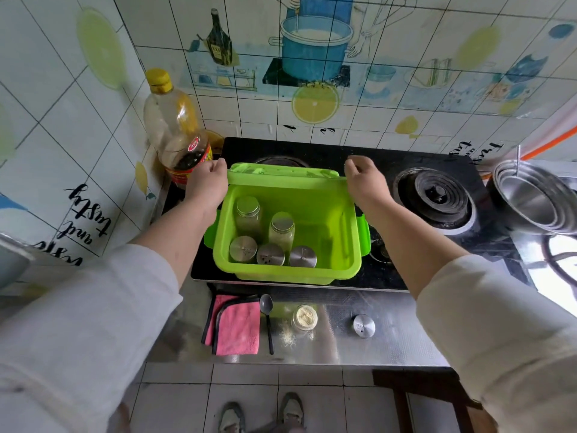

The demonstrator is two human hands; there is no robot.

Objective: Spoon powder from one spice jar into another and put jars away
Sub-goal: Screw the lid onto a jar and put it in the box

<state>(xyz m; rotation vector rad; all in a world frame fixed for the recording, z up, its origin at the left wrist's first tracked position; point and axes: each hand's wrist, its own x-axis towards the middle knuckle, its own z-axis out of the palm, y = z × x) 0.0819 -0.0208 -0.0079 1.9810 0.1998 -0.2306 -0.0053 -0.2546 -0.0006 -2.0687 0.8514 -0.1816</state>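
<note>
My left hand (207,182) and right hand (365,182), apart, grip the lid (284,178) at the box's (293,273) 12 o'clock; I'd keep it level, clear of the jars (282,229).

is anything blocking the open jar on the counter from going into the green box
Nothing visible. The left hand and right hand hold the lid up at the far edge, and the right half of the box is free beside five jars.
</note>
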